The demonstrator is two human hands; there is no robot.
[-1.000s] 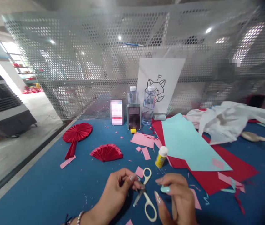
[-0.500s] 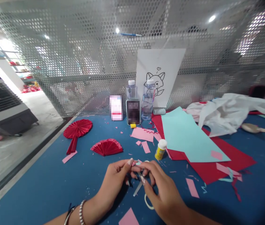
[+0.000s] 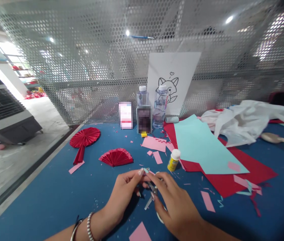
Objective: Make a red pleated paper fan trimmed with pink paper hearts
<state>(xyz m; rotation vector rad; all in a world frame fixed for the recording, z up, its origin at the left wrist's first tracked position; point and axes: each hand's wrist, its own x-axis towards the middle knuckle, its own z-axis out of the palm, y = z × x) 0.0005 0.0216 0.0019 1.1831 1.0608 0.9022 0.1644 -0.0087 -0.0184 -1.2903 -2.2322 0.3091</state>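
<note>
Between both hands (image 3: 152, 194), tiny pale-blue paper scrap (image 3: 146, 170)

A perforated metal screen (image 3: 86, 67) rises behind the blue desk (image 3: 56, 194). To the left, a grey machine (image 3: 3, 110) stands on a pale floor (image 3: 18, 157), bright daylight beyond.

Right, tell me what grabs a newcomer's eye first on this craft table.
First, the two hands at the near edge: the left hand and right hand meet over white-handled scissors, pinching a tiny pale-blue paper scrap. Next, two pleated red paper fans lie on the left of the blue tabletop. At the back, a white sheet with a cartoon fox drawing leans on the mesh.
</note>
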